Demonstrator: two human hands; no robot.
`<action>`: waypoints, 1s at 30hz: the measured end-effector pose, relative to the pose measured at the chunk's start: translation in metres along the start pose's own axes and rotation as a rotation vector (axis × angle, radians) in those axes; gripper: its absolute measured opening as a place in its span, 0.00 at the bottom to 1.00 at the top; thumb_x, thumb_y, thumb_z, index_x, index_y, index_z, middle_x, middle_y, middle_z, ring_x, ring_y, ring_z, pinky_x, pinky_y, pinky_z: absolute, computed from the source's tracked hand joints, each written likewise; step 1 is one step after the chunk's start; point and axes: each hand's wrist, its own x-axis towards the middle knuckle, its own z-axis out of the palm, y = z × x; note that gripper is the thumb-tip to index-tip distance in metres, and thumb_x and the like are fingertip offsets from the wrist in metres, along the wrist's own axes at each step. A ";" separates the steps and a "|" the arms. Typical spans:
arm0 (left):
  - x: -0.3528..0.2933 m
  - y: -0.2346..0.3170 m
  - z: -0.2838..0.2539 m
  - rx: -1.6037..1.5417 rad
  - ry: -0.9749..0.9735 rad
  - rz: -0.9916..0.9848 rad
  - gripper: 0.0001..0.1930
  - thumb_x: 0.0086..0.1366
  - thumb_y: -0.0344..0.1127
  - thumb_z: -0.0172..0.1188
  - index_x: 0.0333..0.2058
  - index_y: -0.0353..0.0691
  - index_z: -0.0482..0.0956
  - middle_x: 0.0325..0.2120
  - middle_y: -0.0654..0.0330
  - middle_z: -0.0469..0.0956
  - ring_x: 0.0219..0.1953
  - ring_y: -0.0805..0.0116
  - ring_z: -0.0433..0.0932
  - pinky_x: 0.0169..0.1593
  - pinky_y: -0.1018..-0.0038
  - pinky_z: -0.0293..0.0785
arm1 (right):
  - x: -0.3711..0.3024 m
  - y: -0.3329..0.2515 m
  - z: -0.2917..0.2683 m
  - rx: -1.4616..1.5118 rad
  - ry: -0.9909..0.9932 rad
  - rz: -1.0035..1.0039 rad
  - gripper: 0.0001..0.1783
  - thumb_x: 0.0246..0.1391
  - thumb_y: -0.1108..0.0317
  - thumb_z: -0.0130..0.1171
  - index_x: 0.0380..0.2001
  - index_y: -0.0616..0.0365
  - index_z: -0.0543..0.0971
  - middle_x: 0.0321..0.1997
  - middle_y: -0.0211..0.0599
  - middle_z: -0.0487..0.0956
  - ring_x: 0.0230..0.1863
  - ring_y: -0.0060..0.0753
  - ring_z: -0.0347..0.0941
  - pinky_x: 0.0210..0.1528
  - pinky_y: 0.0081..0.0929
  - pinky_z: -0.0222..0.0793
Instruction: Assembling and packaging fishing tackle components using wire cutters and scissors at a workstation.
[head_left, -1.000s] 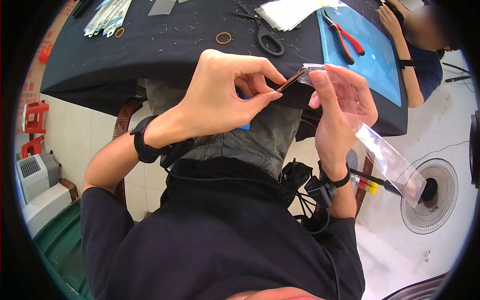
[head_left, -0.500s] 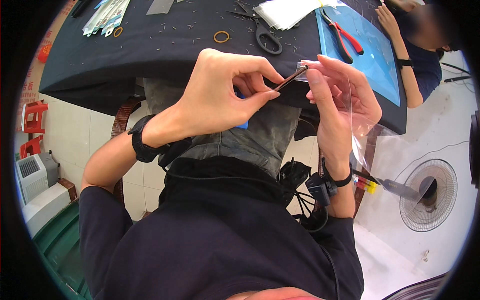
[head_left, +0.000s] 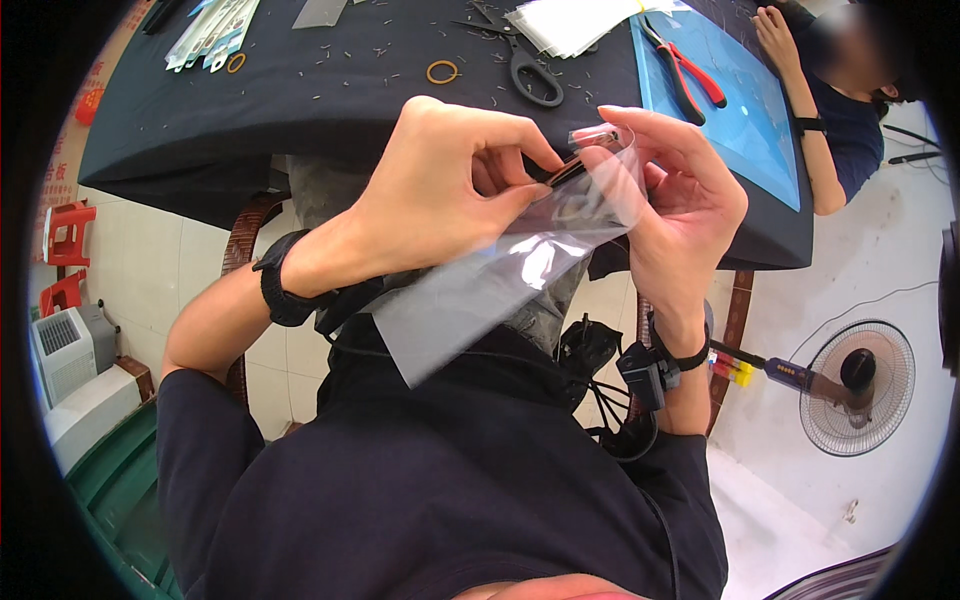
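Spanning lap to fingertips: one clear film (head_left: 520,262), long, narrow and glossy, with a bright white glare at mid-length, a squarish, faintly milky free end, and a curl at the upper end. One dark piece (head_left: 566,171), slim and straight, with a dull metallic sheen, held in the air between the hands, just short of the table edge; whether its far end sits inside the film or behind it, cannot tell. Left hand (head_left: 440,190): thumb and forefinger pinched together on the dark piece, other fingers curled inward. Right hand (head_left: 685,195): thumb and forefinger close together at the film's upper end, which bends about them, thumb seen through the plastic; remaining fingers loosely bent. Long axis of the film: diagonal, free end toward the lower left above the dark shirt, upper end toward the upper right. Dark piece: same slant, from the left fingertips up toward the right hand. Beyond, on the black-clothed table (head_left: 330,120): one blue folder (head_left: 750,150); one pair of pliers (head_left: 706,86), red and black, on the folder; one yellowish band (head_left: 442,82); black scissors (head_left: 516,55), blades apart; one white stack (head_left: 565,28).
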 end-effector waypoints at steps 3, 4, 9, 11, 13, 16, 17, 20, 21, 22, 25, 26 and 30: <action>0.000 -0.005 -0.005 0.035 -0.053 0.007 0.10 0.56 0.21 0.71 0.39 0.31 0.87 0.22 0.61 0.83 0.24 0.82 0.79 0.32 0.82 0.78 | -0.003 0.000 -0.001 0.003 -0.033 0.056 0.16 0.57 0.75 0.71 0.49 0.63 0.85 0.41 0.34 0.89 0.31 0.09 0.74 0.32 0.12 0.66; 0.001 0.001 -0.009 0.126 -0.072 0.047 0.10 0.56 0.21 0.71 0.39 0.31 0.87 0.22 0.60 0.84 0.25 0.82 0.80 0.32 0.82 0.78 | -0.005 0.000 -0.001 -0.005 -0.035 0.097 0.16 0.57 0.75 0.72 0.49 0.63 0.85 0.40 0.34 0.89 0.32 0.10 0.75 0.34 0.13 0.68; -0.002 0.005 -0.002 0.077 -0.009 -0.100 0.09 0.56 0.19 0.70 0.37 0.31 0.88 0.22 0.61 0.85 0.25 0.81 0.82 0.31 0.83 0.77 | -0.008 0.004 -0.002 -0.006 -0.030 0.118 0.13 0.56 0.76 0.73 0.45 0.65 0.86 0.38 0.34 0.89 0.35 0.13 0.79 0.37 0.14 0.74; -0.002 0.006 -0.001 0.108 -0.015 -0.092 0.09 0.56 0.19 0.69 0.37 0.31 0.88 0.21 0.61 0.85 0.24 0.81 0.82 0.31 0.83 0.77 | -0.009 -0.001 0.001 0.001 -0.010 0.203 0.10 0.56 0.76 0.73 0.41 0.66 0.86 0.37 0.33 0.88 0.34 0.14 0.80 0.36 0.15 0.75; -0.001 0.008 -0.003 0.117 -0.030 -0.087 0.09 0.56 0.19 0.69 0.37 0.31 0.88 0.21 0.61 0.85 0.24 0.81 0.82 0.31 0.83 0.77 | -0.009 -0.004 0.004 0.034 -0.004 0.232 0.09 0.55 0.77 0.73 0.40 0.66 0.87 0.35 0.31 0.88 0.30 0.12 0.78 0.34 0.13 0.72; -0.003 0.010 -0.005 0.128 -0.069 -0.099 0.09 0.56 0.19 0.69 0.37 0.31 0.87 0.21 0.60 0.85 0.24 0.81 0.82 0.31 0.82 0.78 | -0.015 0.017 0.006 0.010 -0.070 0.104 0.09 0.54 0.78 0.73 0.39 0.64 0.87 0.28 0.25 0.85 0.24 0.07 0.72 0.29 0.10 0.66; -0.002 0.012 -0.006 0.151 -0.076 -0.100 0.09 0.56 0.19 0.69 0.37 0.31 0.87 0.21 0.60 0.85 0.24 0.80 0.82 0.31 0.82 0.78 | -0.017 0.018 0.008 0.012 -0.066 0.103 0.09 0.54 0.78 0.73 0.39 0.64 0.87 0.28 0.25 0.85 0.24 0.07 0.72 0.29 0.10 0.66; -0.004 0.016 -0.011 0.217 -0.087 -0.077 0.11 0.55 0.20 0.70 0.39 0.32 0.87 0.21 0.59 0.85 0.24 0.77 0.84 0.32 0.80 0.79 | -0.019 0.020 0.013 0.027 -0.121 0.138 0.08 0.51 0.77 0.73 0.36 0.63 0.87 0.28 0.25 0.85 0.22 0.07 0.72 0.28 0.11 0.66; -0.004 0.018 -0.012 0.258 -0.090 -0.052 0.12 0.55 0.21 0.70 0.40 0.33 0.87 0.22 0.59 0.85 0.25 0.75 0.85 0.33 0.79 0.80 | -0.019 0.021 0.015 0.031 -0.114 0.137 0.08 0.51 0.77 0.73 0.36 0.63 0.87 0.28 0.25 0.85 0.22 0.07 0.72 0.28 0.11 0.66; -0.005 0.021 -0.014 0.263 -0.096 -0.051 0.12 0.55 0.21 0.70 0.40 0.33 0.87 0.22 0.59 0.85 0.25 0.75 0.85 0.33 0.79 0.80 | -0.020 0.021 0.017 0.045 -0.132 0.137 0.08 0.50 0.77 0.73 0.36 0.62 0.87 0.28 0.25 0.85 0.22 0.07 0.73 0.27 0.11 0.67; -0.005 0.037 -0.019 0.423 -0.115 -0.063 0.17 0.54 0.23 0.72 0.45 0.37 0.87 0.28 0.57 0.88 0.32 0.69 0.88 0.37 0.77 0.81 | -0.023 0.027 0.020 0.043 -0.150 0.155 0.08 0.48 0.78 0.72 0.34 0.61 0.88 0.29 0.26 0.86 0.23 0.10 0.75 0.26 0.12 0.68; -0.006 0.043 -0.021 0.490 -0.065 -0.038 0.20 0.54 0.24 0.72 0.47 0.40 0.87 0.33 0.57 0.88 0.36 0.68 0.88 0.40 0.77 0.81 | -0.024 0.033 0.020 0.035 -0.177 0.144 0.08 0.48 0.77 0.72 0.34 0.60 0.88 0.29 0.27 0.86 0.23 0.10 0.75 0.26 0.13 0.69; -0.003 0.056 -0.028 0.402 -0.039 -0.005 0.22 0.58 0.26 0.72 0.53 0.39 0.85 0.45 0.55 0.88 0.47 0.67 0.87 0.48 0.73 0.83 | -0.022 0.033 0.021 -0.053 -0.288 0.182 0.07 0.47 0.75 0.71 0.33 0.60 0.87 0.26 0.30 0.85 0.22 0.15 0.77 0.26 0.17 0.71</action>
